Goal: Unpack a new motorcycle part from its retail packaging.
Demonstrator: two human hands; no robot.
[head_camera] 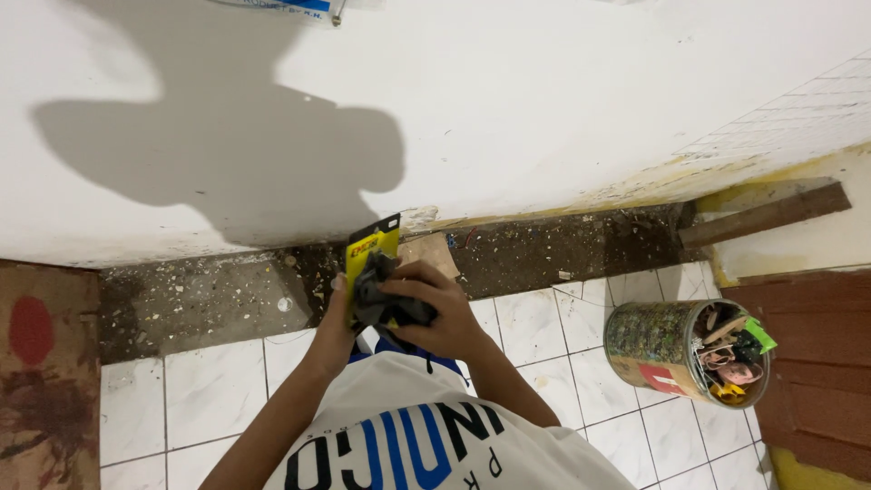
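near the middle of the frame, both hands are meeting over a flat yellow-and-black cardboard package (pixel 372 249) with a dark grey bundle, perhaps gloves or cloth (pixel 388 299), fixed to its front. the left hand (pixel 337 318) is gripping the package from behind along its lower left edge, fingers mostly hidden, so how tightly it is closing cannot be told. the right hand (pixel 443 313) is curling over the dark bundle from the right, fingers pressing together on it. the package's long axis is running up and slightly right, its top sticking out above both hands toward the white wall (pixel 544 109). the right hand is lying nearer the bundle. at the lower right, a cylindrical patterned tin of small tools and clips (pixel 676 349) is standing well apart on the white floor tiles (pixel 209 390).
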